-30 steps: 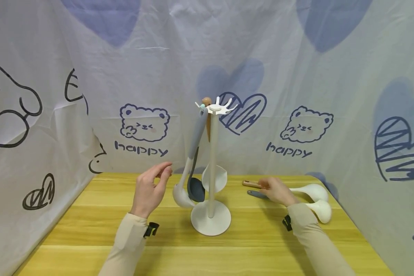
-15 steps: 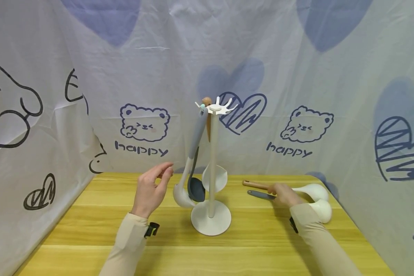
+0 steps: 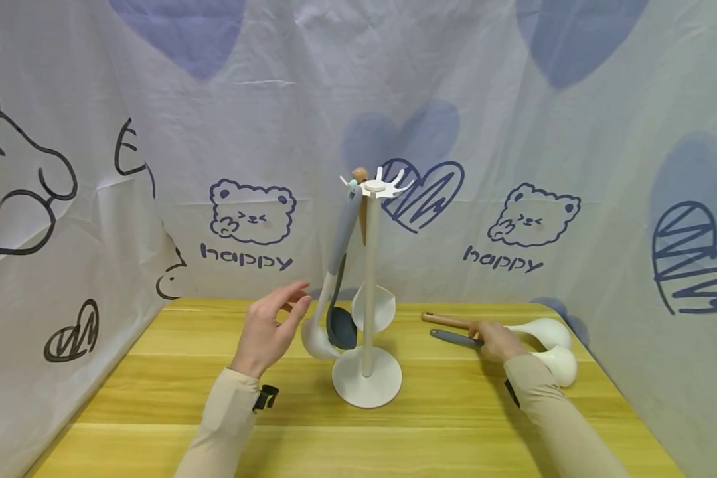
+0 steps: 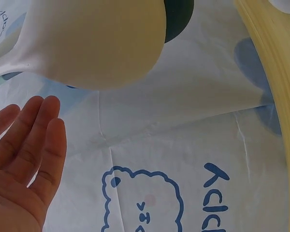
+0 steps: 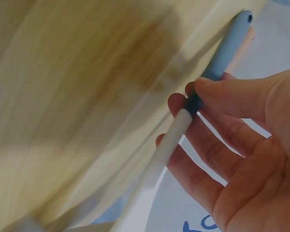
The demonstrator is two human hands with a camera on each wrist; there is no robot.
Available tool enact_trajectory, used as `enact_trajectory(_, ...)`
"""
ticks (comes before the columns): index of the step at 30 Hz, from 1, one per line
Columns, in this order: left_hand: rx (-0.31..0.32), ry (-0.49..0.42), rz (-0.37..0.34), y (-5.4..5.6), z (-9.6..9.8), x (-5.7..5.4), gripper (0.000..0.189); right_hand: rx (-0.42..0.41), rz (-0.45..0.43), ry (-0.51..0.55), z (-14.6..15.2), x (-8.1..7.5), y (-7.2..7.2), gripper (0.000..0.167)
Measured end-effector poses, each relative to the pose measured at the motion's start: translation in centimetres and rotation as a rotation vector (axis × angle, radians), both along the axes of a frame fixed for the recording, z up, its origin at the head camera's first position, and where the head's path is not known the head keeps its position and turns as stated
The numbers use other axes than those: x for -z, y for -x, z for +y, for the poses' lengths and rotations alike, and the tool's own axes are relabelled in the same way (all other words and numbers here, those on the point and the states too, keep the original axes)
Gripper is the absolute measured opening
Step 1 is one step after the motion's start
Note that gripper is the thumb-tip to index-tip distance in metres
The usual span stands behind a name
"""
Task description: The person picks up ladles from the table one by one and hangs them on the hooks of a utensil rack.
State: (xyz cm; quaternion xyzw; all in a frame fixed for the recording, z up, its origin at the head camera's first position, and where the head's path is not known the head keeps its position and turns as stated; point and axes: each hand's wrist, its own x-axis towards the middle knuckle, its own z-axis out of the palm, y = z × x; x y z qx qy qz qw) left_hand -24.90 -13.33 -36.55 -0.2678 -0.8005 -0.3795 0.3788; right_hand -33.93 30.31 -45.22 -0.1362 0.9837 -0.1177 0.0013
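My right hand [image 3: 497,340] pinches the blue-grey handle [image 5: 229,46] of a white ladle [image 3: 561,366] lying on the table at the right. Thumb and fingertips meet where the handle joins the white shaft [image 5: 157,164]. Behind it lies a second white ladle [image 3: 546,330] with a wooden handle [image 3: 445,320]. My left hand [image 3: 269,332] is held beside a white utensil rack [image 3: 369,265], holding nothing. In the left wrist view, its relaxed fingers [image 4: 38,140] are just short of a hanging white ladle [image 4: 96,43] with a grey handle [image 3: 343,229].
A dark ladle [image 3: 342,328] and a white-headed utensil [image 3: 382,309] also hang from the rack, on its left and back. Its round base [image 3: 367,392] stands mid-table. A printed cloth [image 3: 328,86] rises behind the wooden table [image 3: 442,431].
My right hand has moved right along the blue-grey handle, from nearer its tip to its join with the shaft. My left hand has shifted slightly right, towards the hanging ladle.
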Motion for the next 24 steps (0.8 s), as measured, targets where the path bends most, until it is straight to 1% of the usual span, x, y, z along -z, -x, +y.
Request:
enact_trajectory(7,0.01,0.013,-0.011,0.1,0.3,0.1,0.032,0.029,0.038,-0.02,0.5,0.9,0.3,0.043)
enact_trajectory(11,0.009,0.012,-0.023,0.0,0.3,0.0,0.033,0.028,0.052,-0.025,0.7,1.1,0.3,0.042)
enact_trajectory(18,0.005,0.011,-0.019,-0.1,0.3,-0.1,0.034,0.003,0.106,-0.017,0.6,0.8,0.0,0.038)
enact_trajectory(24,0.01,0.012,-0.017,-0.1,0.3,-0.1,0.033,-0.052,0.187,0.002,0.4,0.3,-0.7,0.029)
